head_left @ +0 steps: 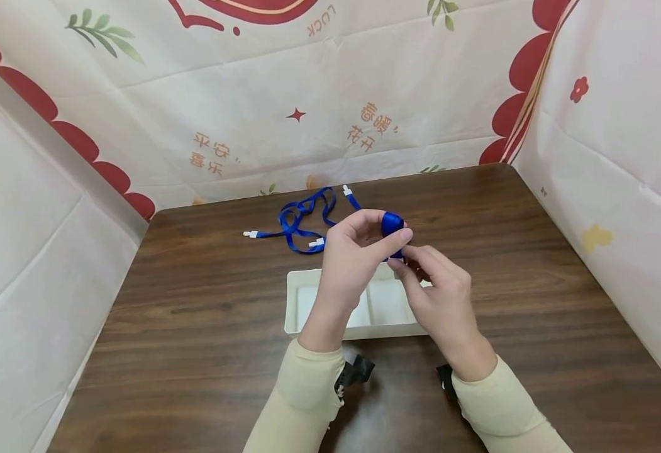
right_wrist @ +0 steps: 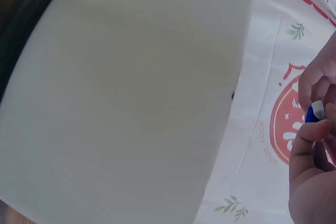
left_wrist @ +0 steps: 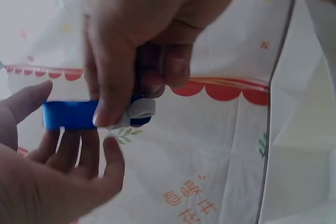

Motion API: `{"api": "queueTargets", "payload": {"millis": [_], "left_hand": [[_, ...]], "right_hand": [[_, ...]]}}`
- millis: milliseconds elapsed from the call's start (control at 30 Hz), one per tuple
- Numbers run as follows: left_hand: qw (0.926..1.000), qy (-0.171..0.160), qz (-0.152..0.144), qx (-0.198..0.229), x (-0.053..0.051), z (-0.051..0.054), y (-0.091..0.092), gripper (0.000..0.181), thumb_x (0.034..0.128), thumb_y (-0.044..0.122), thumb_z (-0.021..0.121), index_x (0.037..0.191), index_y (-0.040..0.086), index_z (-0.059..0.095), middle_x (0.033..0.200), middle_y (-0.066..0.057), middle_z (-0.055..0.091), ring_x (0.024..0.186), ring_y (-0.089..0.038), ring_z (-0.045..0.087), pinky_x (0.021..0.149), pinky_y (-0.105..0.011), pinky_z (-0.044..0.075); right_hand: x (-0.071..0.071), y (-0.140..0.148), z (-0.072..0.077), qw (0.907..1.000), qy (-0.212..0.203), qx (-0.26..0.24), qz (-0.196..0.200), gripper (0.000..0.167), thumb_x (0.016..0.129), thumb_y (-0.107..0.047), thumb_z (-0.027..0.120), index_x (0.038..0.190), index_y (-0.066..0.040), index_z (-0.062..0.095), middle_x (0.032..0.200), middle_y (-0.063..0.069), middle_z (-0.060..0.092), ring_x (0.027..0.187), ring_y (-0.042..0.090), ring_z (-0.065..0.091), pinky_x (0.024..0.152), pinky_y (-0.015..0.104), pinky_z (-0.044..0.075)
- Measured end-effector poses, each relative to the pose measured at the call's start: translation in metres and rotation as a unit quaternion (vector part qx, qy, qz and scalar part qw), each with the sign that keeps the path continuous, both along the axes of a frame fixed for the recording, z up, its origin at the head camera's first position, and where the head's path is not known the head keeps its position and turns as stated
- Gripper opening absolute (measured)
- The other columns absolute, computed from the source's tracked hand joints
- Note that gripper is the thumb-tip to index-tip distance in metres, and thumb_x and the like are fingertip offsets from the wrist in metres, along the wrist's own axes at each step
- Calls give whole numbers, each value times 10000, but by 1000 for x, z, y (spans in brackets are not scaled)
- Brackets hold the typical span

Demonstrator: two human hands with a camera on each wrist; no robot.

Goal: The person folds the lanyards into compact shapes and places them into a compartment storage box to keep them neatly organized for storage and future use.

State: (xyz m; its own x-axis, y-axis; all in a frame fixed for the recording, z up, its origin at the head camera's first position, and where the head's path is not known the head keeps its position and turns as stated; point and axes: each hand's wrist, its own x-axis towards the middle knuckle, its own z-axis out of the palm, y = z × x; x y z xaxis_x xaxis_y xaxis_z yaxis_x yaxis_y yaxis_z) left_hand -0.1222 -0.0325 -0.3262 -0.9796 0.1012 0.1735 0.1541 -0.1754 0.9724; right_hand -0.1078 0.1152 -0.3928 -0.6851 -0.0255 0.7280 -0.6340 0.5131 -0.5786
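Your left grip (head_left: 353,263) is curled round a coiled blue lanyard (head_left: 391,223) while your right grip (head_left: 442,290) pinches it beside its white clip (left_wrist: 142,109), probably so the winding stays tight, near the divided tray (head_left: 383,331); loose blue straps (head_left: 298,206) lie toward the surface's (head_left: 205,314) far edge.

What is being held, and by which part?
A bundled blue strap: the left hand holds its upper part; the right hand pinches its lower end, by the white clip.

Lanyards (head_left: 292,231) behind tray (head_left: 383,331), on table (head_left: 205,289)
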Motion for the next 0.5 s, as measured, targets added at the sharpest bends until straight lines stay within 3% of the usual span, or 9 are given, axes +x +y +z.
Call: {"api": "queueTargets", "payload": {"millis": [100,167,233,367,400,433,467,500], "left_hand": [[9946,251,597,-807,1,0,3,175,934,203,836,1007,66,755,907,-41,783,810,-97,733,754,-258,599],[9844,570,980,-1343,2,1,3,185,953,256,817,964,80,762,882,-67,793,788,-116,742,702,-255,599],[9685,974,1353,-1851,2,2,4,206,976,279,787,934,79,767,862,-75,797,790,-145,748,665,-240,585],[9266,1587,1995,-2764,2,3,4,239,1004,288,746,908,71,774,847,-63,782,808,-188,726,644,-221,535],[9231,1611,2041,-2833,2,3,4,243,1006,289,743,908,69,772,847,-63,778,796,-189,722,644,-218,536],[9247,1571,2026,-2813,1,4,3,244,1007,291,743,911,68,771,843,-64,775,784,-180,715,646,-221,537],[9338,1428,1935,-2649,0,4,3,238,1002,292,751,914,71,770,842,-59,774,776,-161,714,655,-220,545],[9493,1187,1752,-2324,-1,3,3,229,993,290,764,915,74,767,836,-46,768,762,-142,714,666,-222,556]], "right_hand": [[2,-2,-2,9999,113,57,20,240,833,9,876,1052,17,779,831,85,721,700,140,617,735,64,498],[2,-4,-3,9998,161,81,0,244,827,18,877,1050,24,778,833,93,720,699,155,614,734,67,500],[2,-5,-4,9998,182,49,-21,249,822,35,875,1051,31,777,837,108,723,697,168,608,736,59,491],[1,-5,-4,9997,210,68,-73,248,819,53,870,1051,46,781,843,136,742,704,179,616,739,50,490],[1,-6,-4,9998,198,35,-66,249,817,57,870,1051,45,785,845,140,750,702,178,624,741,44,489],[1,-6,-4,9998,182,12,-49,251,816,58,870,1053,43,790,847,139,757,700,178,634,745,38,493],[1,-6,-4,9999,160,11,-33,250,819,52,870,1056,39,794,854,135,766,700,175,645,751,33,497],[0,-6,-4,9999,122,-51,-1,247,821,52,870,1057,33,798,857,128,773,698,173,650,752,31,498]]}}
